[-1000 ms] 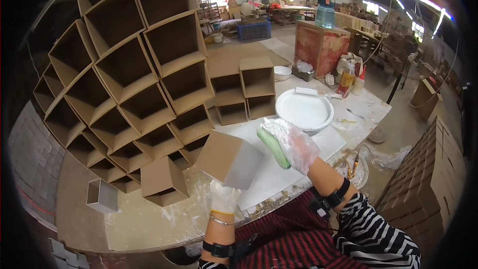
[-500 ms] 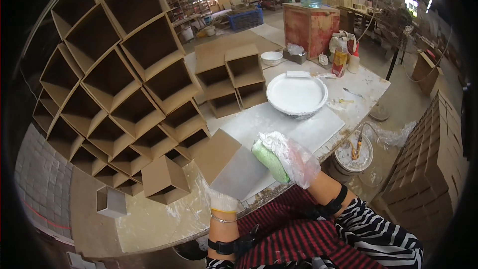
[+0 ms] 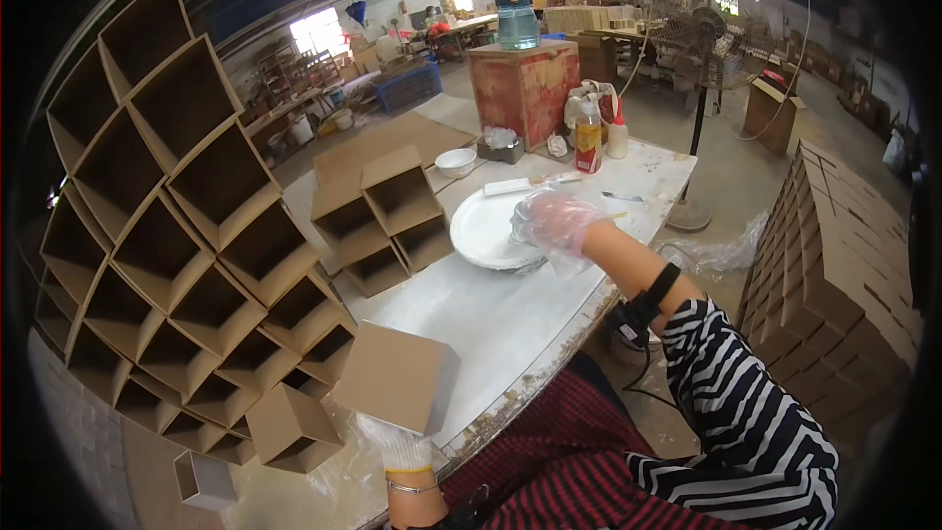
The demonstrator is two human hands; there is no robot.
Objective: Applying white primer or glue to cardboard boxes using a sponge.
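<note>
My left hand point(image 3: 394, 446), in a white knit glove, is closed on the lower edge of a brown cardboard box point(image 3: 391, 373) at the table's near side. The box's right side looks pale grey. My right hand point(image 3: 555, 223), in a clear plastic glove, curls down over the right side of a round basin point(image 3: 463, 249) of white, paint-like stuff. The green pad that showed in this hand earlier is hidden beneath it now. A flat white-coated brush or scraper point(image 3: 506, 185) lies across the basin's far rim.
Stacked open boxes point(image 3: 206, 265) rise at left; a smaller stack point(image 3: 381, 221) stands behind the basin. Beyond are a white bowl point(image 3: 455, 163), bottles point(image 3: 588, 142) and a red crate point(image 3: 525, 88). A standing fan point(image 3: 705, 39) and piled cardboard point(image 3: 824, 255) are at right.
My right hand has moved from beside the box, away from me, to the basin. The box has turned, so its brown face shows more. The view has shifted too.
</note>
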